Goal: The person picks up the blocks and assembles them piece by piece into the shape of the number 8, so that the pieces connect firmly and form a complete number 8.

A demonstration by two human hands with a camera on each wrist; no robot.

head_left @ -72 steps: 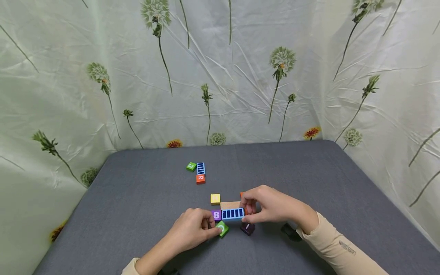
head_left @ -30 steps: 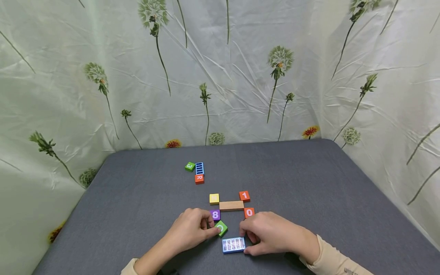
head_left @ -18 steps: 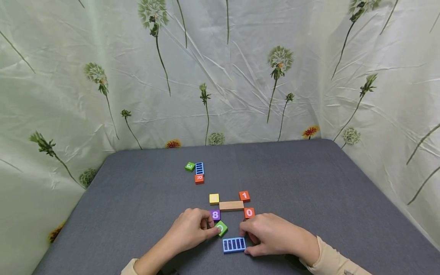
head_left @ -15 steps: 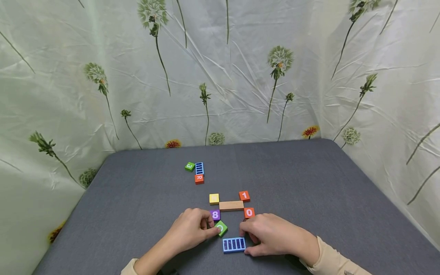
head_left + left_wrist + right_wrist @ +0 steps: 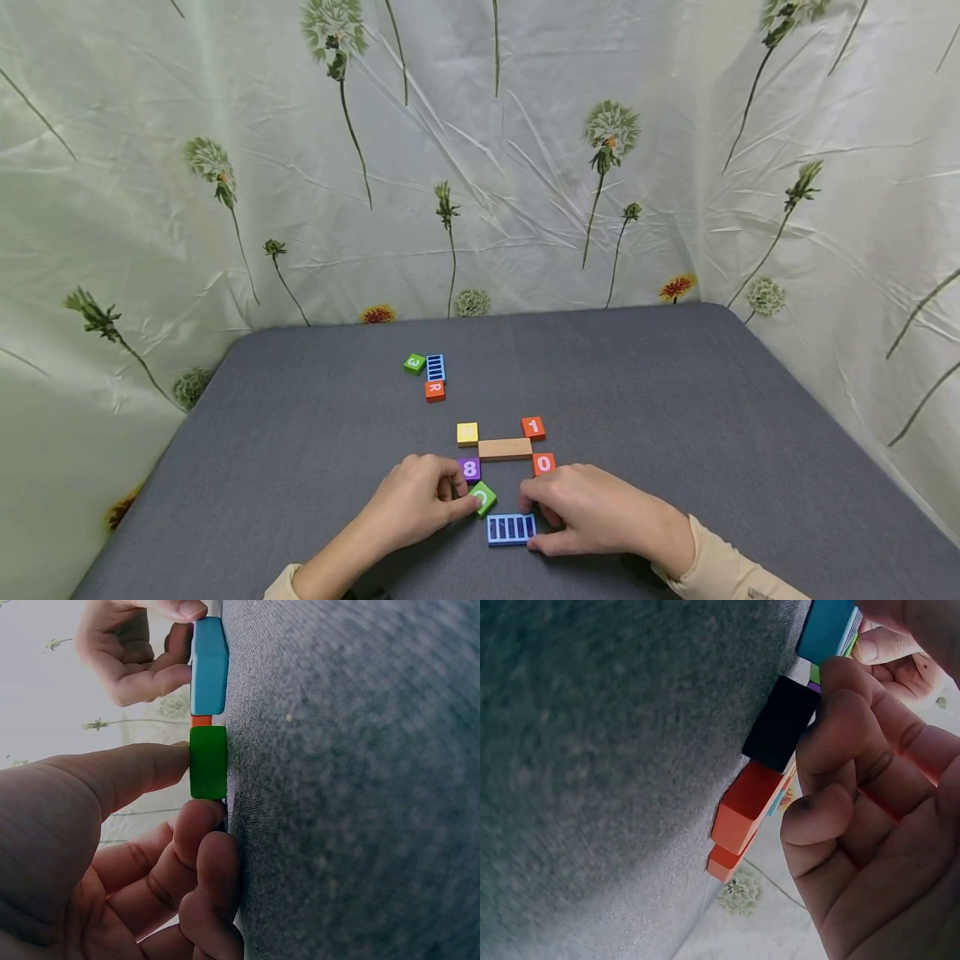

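Observation:
My left hand [image 5: 422, 493] pinches a small green block [image 5: 486, 497], thumb on its top and a finger at its side in the left wrist view. With thumb and fingers, my right hand [image 5: 603, 510] holds the right end of a flat blue block [image 5: 510, 530] with dark slots, close over the table. A purple "8" block [image 5: 470, 469] lies at my left fingertips. Beyond my right hand sits a red "0" block [image 5: 543, 462]. In the right wrist view a dark block [image 5: 782, 724] stands beside my right fingers; the hand hides it in the head view.
A plain wooden block [image 5: 505, 449] lies between a yellow block [image 5: 467, 434] and a red "1" block [image 5: 533, 427]. Farther back on the grey table [image 5: 300, 433] are a green "3" block [image 5: 414, 363], a second slotted blue block [image 5: 436, 367] and a red "R" block [image 5: 435, 391].
My right hand has brought the blue block from beside the wooden block toward me, then slightly back away. The left hand stays at the green block.

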